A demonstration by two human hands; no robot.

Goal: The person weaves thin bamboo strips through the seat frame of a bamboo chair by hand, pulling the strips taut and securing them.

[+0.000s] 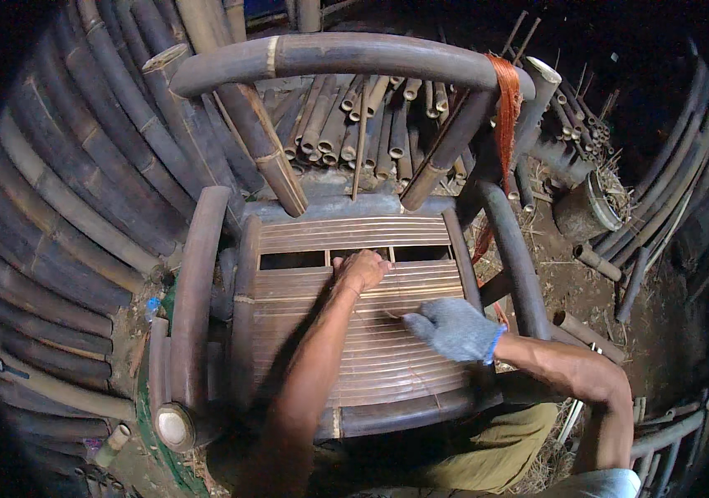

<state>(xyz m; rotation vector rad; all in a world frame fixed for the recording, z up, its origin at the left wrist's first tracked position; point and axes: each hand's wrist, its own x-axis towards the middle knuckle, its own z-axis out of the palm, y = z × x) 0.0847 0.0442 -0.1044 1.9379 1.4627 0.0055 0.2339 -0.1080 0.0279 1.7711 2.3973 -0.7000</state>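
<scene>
In front of me stands a dark bamboo chair point(205, 241) whose seat is made of narrow bamboo slats point(404, 365). An open gap point(421, 253) runs across the seat towards its back, with thin crosspieces showing in it. My bare left hand point(361, 270) is at the gap, its fingers curled over the edge of the slat just in front of it. Over the right part of the seat is my right hand point(454, 329) in a grey glove, fingers closed together. A thin dark strand lies by its fingertips; what they grip, if anything, is hidden.
Thick bamboo poles point(64, 166) lean and lie along the left. Cut bamboo tubes point(346, 124) are piled behind the chair. Orange cord point(505, 116) hangs from the chair's curved top rail point(371, 56). At the right, a bucket point(591, 207) lies tipped on the littered ground.
</scene>
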